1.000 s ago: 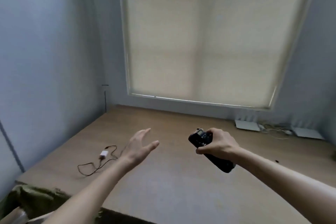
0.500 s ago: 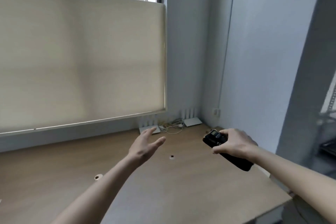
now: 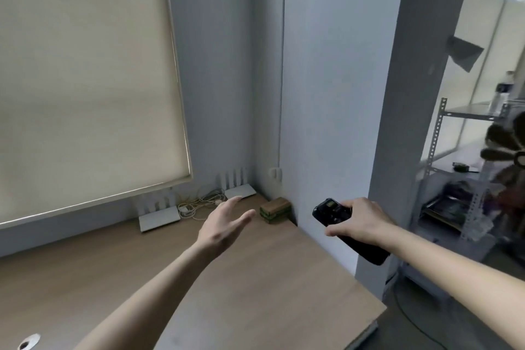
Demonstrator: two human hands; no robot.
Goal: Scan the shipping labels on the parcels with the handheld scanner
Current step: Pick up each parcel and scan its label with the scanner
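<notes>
**Right hand holds the scanner, left hand is open**

The right hand [image 3: 360,223] is wrapped tight around the scanner [image 3: 333,214]. The fingers [image 3: 348,204] curl over its top and the thumb [image 3: 333,231] presses its near side. The hand holds it up in the air, past the right edge of the table [image 3: 255,278] and in front of the grey pillar [image 3: 383,150].

The left hand [image 3: 224,226] is wide open and holds nothing. Its fingers are spread and stretched forward, with the thumb [image 3: 244,216] sticking out to the right. It floats above the table and touches nothing.

The scanner is black and long. Its front end is fat and points up and left, and it has a small greenish window on top. Its back end sticks out below the right wrist. Any words on it are too small and blurry to read.

The table is light brown wood. At the back sit 2 flat white boxes [image 3: 159,217] with short sticks standing up, and a pile of white cords [image 3: 199,203] lies between them. In the corner by the wall is a small stack of green and brown blocks [image 3: 275,210], just past the left hand. A cream blind [image 3: 85,79] covers the window. On the far right stands a metal shelf [image 3: 454,179] with blurry things on it.
</notes>
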